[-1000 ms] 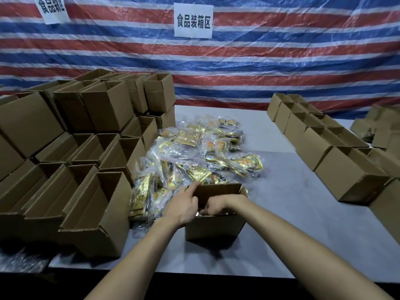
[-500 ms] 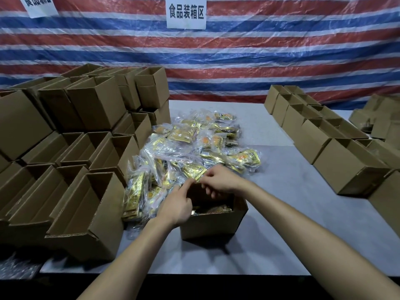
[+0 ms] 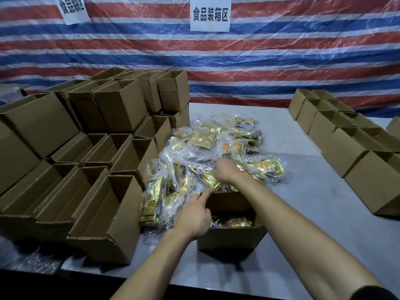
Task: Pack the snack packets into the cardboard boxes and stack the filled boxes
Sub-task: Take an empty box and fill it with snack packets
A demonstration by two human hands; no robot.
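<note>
Boxes (image 3: 104, 213) crowd left of packet pile (image 3: 203, 139), right hand (image 3: 225, 172) atop.

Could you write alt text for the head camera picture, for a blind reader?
A person's right hand reaches into a pile of snack packets on a table, while the left hand rests on the rim of a partly filled box. Open boxes stand at both sides, before a striped tarp.

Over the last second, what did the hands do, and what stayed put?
The right hand lifted out of the open box and moved away from the person onto the packet pile; whether it grips a packet is unclear. The left hand stayed at the box's left rim. The box and the cardboard stacks stayed put.
</note>
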